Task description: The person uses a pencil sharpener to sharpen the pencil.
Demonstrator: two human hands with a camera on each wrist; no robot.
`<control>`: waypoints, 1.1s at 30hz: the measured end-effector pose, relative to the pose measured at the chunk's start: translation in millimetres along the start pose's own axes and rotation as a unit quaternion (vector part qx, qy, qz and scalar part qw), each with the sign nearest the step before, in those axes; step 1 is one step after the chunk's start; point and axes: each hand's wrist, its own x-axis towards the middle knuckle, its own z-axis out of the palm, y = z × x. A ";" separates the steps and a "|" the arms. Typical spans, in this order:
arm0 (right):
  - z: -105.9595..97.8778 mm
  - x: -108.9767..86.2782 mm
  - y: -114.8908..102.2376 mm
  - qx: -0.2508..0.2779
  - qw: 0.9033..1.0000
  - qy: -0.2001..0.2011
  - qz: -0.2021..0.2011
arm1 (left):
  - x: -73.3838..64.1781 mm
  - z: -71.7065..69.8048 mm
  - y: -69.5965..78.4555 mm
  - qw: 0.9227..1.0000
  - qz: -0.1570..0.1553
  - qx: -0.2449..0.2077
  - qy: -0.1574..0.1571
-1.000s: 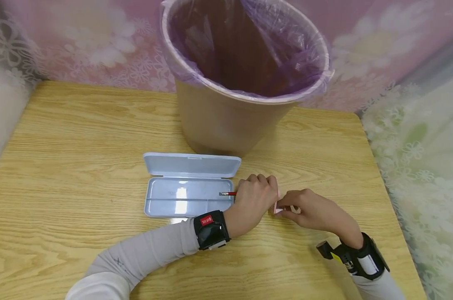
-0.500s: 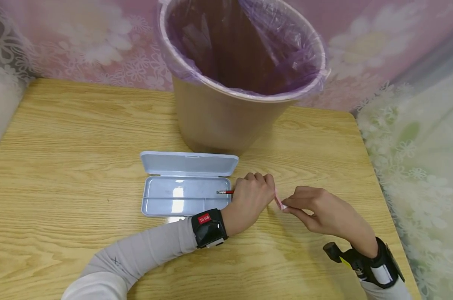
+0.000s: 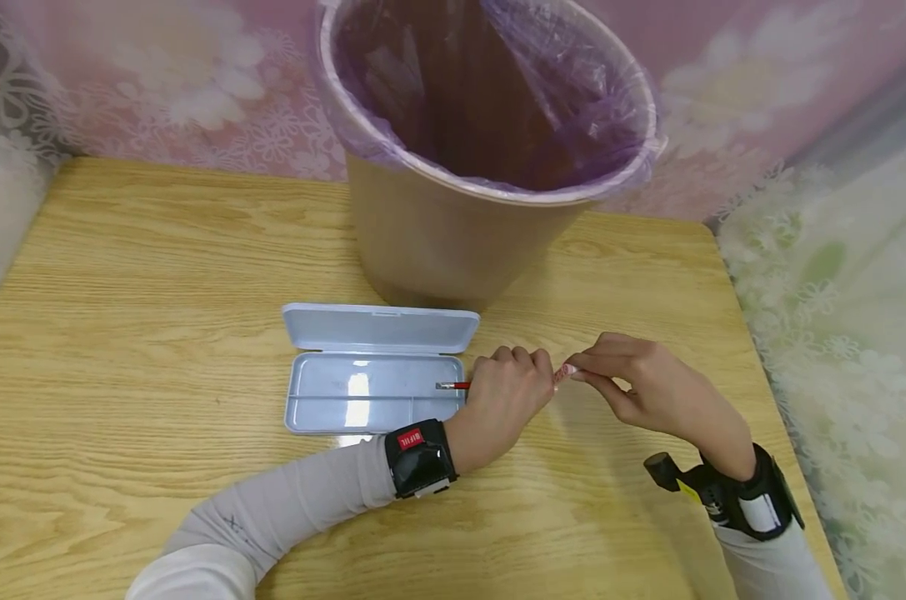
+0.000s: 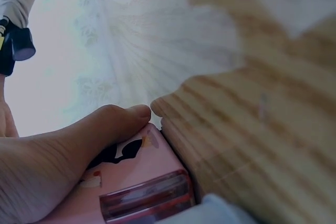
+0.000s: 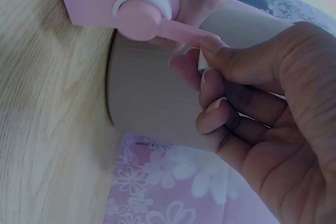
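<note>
My left hand (image 3: 507, 396) grips a pink crank pencil sharpener (image 5: 92, 1) on the table. Its thumb lies over the printed top in the left wrist view, beside a clear window (image 4: 149, 198) in the body. Between finger and thumb, my right hand (image 3: 640, 387) pinches the white knob (image 5: 202, 60) at the end of the sharpener's pink crank arm (image 5: 181, 31). From the left side of the left hand pokes a red pencil (image 3: 453, 386) with a silvery end, overlapping the pencil case. The left hand hides most of the sharpener in the head view.
A light blue pencil case (image 3: 325, 415) with compartments lies left of the hands, its lid (image 3: 381, 329) raised. Behind it stands a large beige bin (image 3: 437, 242) lined with a purple bag (image 3: 603, 108). The wood table (image 3: 160, 333) meets flowered curtains.
My right hand has moved rightward and then away from my body, swinging the crank arm from pointing toward me to pointing up and right. The left hand holds its place.
</note>
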 end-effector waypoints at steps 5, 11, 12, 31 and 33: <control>6.4 3.4 12.4 0.009 1.000 0.010 0.004 | 0.2 2.3 1.0 1.000 -0.016 0.005 0.024; 15.4 6.5 22.5 0.009 1.000 0.027 0.006 | 1.0 4.3 2.3 0.997 -0.034 0.013 0.065; 17.5 7.4 24.2 0.008 1.000 0.028 0.006 | 1.2 4.2 2.1 0.997 -0.035 0.014 0.066; 80.3 -28.2 21.3 0.093 0.994 -0.007 0.048 | 1.5 2.0 4.0 1.000 -0.016 0.006 -0.003; 78.3 -35.1 12.8 0.105 0.993 -0.010 0.056 | 2.0 1.1 4.7 1.000 -0.012 0.001 -0.017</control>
